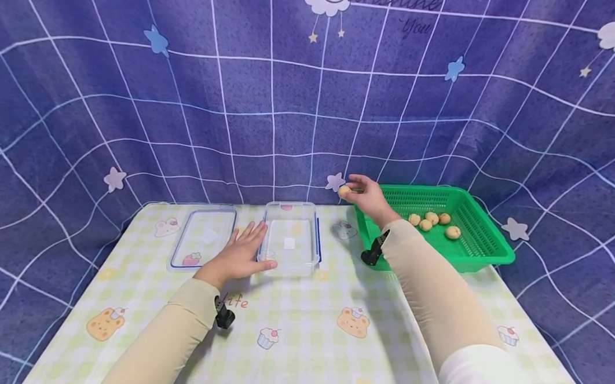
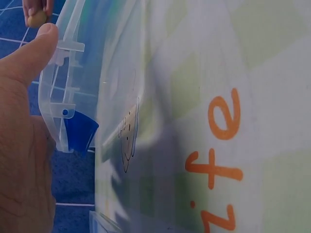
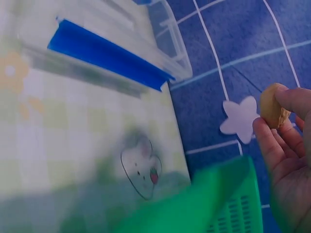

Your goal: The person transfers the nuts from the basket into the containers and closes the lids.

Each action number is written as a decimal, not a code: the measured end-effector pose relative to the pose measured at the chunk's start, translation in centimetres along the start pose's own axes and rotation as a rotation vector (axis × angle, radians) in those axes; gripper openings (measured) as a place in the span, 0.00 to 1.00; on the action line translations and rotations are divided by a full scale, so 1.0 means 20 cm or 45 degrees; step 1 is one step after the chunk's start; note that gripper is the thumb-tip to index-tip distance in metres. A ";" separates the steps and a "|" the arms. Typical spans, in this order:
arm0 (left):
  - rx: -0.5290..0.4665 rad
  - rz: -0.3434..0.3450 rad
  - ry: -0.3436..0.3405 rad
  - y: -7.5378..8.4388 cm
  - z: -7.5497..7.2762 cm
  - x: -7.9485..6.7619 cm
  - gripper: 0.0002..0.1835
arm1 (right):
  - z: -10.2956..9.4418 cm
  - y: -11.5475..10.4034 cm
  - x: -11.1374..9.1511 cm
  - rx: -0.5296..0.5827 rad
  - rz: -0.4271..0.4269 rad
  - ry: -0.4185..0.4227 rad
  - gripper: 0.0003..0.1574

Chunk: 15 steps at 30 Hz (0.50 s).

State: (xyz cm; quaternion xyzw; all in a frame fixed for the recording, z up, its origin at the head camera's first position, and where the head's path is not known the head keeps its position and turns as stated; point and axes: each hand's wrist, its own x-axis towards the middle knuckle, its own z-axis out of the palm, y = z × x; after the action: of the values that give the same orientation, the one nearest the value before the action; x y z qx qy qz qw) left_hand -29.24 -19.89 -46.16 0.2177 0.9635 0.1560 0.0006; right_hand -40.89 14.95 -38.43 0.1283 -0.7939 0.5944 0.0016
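In the head view, my right hand (image 1: 371, 200) is raised by the left end of the green basket (image 1: 484, 258). Between thumb and fingertips it pinches a tan walnut (image 3: 273, 105), seen closely in the right wrist view. More walnuts (image 1: 425, 225) lie together on the basket's floor. My left hand (image 1: 241, 252) rests with spread fingers against the left side of a clear plastic box (image 1: 289, 269), its thumb at the near rim. The box is uncovered and has blue clip flaps on its sides; no walnut shows inside it.
Left of the box lies a clear lid (image 1: 203, 239) with a blue seal. All stand on a checked tablecloth (image 1: 310, 343) with printed bears and cupcakes. A blue grid-patterned curtain (image 1: 269, 126) hangs right behind the table's far edge.
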 end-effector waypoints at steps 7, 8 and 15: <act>0.048 -0.032 -0.011 0.02 -0.01 0.00 0.55 | 0.10 0.01 0.03 0.043 -0.015 -0.033 0.40; 0.057 -0.034 -0.009 0.03 -0.01 0.00 0.55 | 0.12 0.01 0.03 0.059 -0.011 -0.040 0.40; 0.053 -0.048 -0.002 0.02 -0.01 -0.01 0.56 | 0.22 0.02 0.04 0.068 -0.020 -0.046 0.38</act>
State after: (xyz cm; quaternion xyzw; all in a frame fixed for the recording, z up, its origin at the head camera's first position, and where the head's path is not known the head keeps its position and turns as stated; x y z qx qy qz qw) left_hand -28.86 -19.67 -45.87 0.1997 0.9704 0.1356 -0.0004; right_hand -41.13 10.61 -39.94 0.1450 -0.7766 0.6130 -0.0115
